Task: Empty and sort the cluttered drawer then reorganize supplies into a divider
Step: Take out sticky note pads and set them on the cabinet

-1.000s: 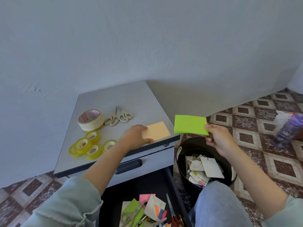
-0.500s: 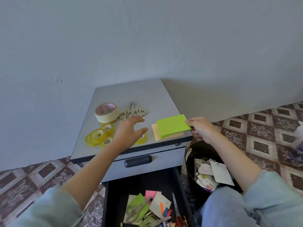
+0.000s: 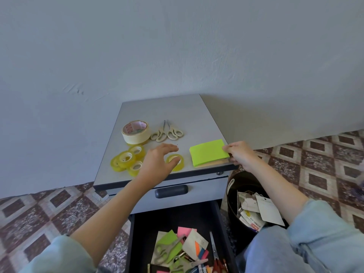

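Two hands are over the grey cabinet top [image 3: 167, 111], head view. The right hand [image 3: 239, 155] pinches the right edge of the green sticky pad [image 3: 207, 152] w/ thumb and curled fingers. The pad lies flat at the front right corner of the top, stacked on an orange pad [image 3: 215, 164], of which only a thin strip shows along the front and right. The left hand [image 3: 157, 163] is loose, fingers spread wide and holding nothing, over a single clear tape roll [image 3: 177, 162] near the front edge (touching or just above it, can't tell). Left of that, toward the front left corner, sits a cluster of clear tape rolls [image 3: 127, 159], some overlapping. Behind them a wide masking tape roll [image 3: 135, 132] lies flat, and just beside it, mid-top, are two pairs of cream-handled scissors [image 3: 167, 133], tips toward the wall. Below the top is a closed drawer w/ a dark handle [image 3: 171, 191]. Under it is the open drawer [image 3: 167, 217], its near half holding mixed sticky notes, scissors, pens etc. At the cabinet's right side a dark bin [image 3: 229, 196] w/ card and paper scraps stands on the patterned tile floor [image 3: 315, 174].
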Action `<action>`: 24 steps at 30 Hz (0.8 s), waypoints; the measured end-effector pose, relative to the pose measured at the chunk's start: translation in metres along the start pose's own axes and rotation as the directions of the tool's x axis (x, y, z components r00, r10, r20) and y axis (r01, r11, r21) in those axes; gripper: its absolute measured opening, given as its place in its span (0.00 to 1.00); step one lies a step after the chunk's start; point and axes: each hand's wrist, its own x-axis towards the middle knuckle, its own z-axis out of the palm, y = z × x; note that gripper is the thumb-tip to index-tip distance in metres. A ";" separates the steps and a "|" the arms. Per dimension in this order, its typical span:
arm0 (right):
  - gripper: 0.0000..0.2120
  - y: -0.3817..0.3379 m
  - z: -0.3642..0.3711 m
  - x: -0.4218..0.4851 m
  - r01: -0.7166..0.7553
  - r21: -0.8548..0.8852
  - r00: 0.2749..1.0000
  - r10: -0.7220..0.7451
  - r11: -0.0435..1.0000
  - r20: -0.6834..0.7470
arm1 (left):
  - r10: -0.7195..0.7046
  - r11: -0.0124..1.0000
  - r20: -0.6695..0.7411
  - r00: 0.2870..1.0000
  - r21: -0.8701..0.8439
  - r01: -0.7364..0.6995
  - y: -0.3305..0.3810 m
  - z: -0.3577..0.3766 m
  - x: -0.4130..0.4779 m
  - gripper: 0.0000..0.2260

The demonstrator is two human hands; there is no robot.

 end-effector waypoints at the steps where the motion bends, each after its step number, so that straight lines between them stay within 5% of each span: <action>1: 0.09 0.001 0.000 0.001 -0.003 0.001 1.000 0.003 1.000 -0.002 | 0.000 1.000 0.004 1.000 -0.002 0.000 0.000 0.000 -0.001 0.13; 24: 0.04 0.007 0.001 0.004 0.027 0.052 0.997 -0.023 0.998 -0.071 | -0.003 1.000 0.025 1.000 -0.017 0.003 -0.002 0.003 -0.018 0.12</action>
